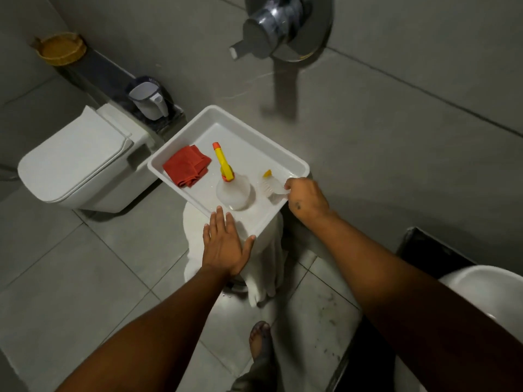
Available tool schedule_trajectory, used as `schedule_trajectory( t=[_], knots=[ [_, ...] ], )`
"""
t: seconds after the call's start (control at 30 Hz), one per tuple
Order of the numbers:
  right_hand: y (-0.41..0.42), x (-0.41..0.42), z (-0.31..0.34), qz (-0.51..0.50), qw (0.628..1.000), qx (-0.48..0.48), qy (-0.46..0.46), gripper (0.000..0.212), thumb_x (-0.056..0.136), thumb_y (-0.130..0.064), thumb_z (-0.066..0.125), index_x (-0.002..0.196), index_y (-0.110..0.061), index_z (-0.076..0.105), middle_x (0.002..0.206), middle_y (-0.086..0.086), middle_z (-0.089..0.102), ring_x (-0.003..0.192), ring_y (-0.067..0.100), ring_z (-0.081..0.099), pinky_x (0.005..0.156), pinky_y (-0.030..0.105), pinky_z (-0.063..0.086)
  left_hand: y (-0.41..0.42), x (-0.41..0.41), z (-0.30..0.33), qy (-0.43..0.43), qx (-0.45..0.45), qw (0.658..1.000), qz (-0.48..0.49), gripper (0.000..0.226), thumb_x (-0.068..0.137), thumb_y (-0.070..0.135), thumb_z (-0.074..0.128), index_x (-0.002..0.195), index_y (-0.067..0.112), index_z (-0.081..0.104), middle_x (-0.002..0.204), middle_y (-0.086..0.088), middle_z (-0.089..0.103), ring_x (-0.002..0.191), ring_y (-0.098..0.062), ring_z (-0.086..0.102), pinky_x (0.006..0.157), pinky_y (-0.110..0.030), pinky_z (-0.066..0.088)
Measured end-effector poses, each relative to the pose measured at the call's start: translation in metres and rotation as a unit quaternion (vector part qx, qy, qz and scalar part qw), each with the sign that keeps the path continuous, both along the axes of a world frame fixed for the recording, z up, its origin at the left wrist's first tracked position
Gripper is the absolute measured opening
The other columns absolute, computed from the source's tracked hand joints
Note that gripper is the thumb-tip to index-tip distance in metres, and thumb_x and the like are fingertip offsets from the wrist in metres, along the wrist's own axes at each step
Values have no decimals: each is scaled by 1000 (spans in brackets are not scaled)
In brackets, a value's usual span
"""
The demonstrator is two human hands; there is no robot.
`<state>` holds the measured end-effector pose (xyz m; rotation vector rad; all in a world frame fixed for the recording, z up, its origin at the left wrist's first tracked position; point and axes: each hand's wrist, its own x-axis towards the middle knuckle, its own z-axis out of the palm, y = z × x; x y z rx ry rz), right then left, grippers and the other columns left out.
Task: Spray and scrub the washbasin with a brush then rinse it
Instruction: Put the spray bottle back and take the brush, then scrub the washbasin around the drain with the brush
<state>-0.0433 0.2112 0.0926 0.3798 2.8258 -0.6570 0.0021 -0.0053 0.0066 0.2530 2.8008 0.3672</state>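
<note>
— Where do our fingers sit?

— Our right hand curls its fingertips onto the clear plastic brush with the yellow tip, though we cannot tell if the grip is closed. Our left hand lies flat and spread, empty, on the near rim of the white rectangular tray.

— And the brush?

— It lies in the tray's right corner, long axis from our fingers toward the yellow end up-left, beside the clear spray bottle with yellow-orange nozzle. Its handle is hidden; the white washbasin is cut off bottom right.

right hand grips brush in tray | left hand flat on tray edge
</note>
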Motion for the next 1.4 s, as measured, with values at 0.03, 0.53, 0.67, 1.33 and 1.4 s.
schedule_trajectory(
  t=[0.03,0.53,0.67,1.33,1.4],
  knots=[
    [6,15,9,-13,1000,-6,13,30,90,-3,53,118,-5,64,117,20,62,107,37,61,90,42,54,6,8,5,4,5,1000,-8,96,88,76,12,156,9,5,165,-17,-9,151,-33,-9,121,-49,-2],
    [135,431,100,-395,914,-37,82,21,89,-22,58,99,-14,75,102,13,74,100,35,67,85,33,52,195,227,119,56,153,943,-289,90,92,69,33,156,10,9,165,-16,0,150,-33,8,120,-49,12],
    [137,508,71,-388,917,-34,-88,28,82,-14,52,106,-12,67,111,14,67,104,35,65,82,32,52,211,261,120,40,120,922,-366,102,84,79,28,157,11,5,166,-13,-3,151,-29,0,121,-50,8],
    [169,552,60,-440,893,16,-91,25,86,-12,41,101,-6,60,112,19,63,105,39,62,81,37,50,214,268,106,120,60,908,-397,96,90,74,22,154,3,16,164,-18,7,152,-31,0,122,-50,9],
    [187,536,62,-448,892,12,-56,23,88,-10,42,100,-2,59,112,23,62,106,41,61,81,38,50,213,267,106,116,61,909,-396,97,89,75,22,154,3,16,164,-18,7,152,-31,0,122,-50,9]
  ],
)
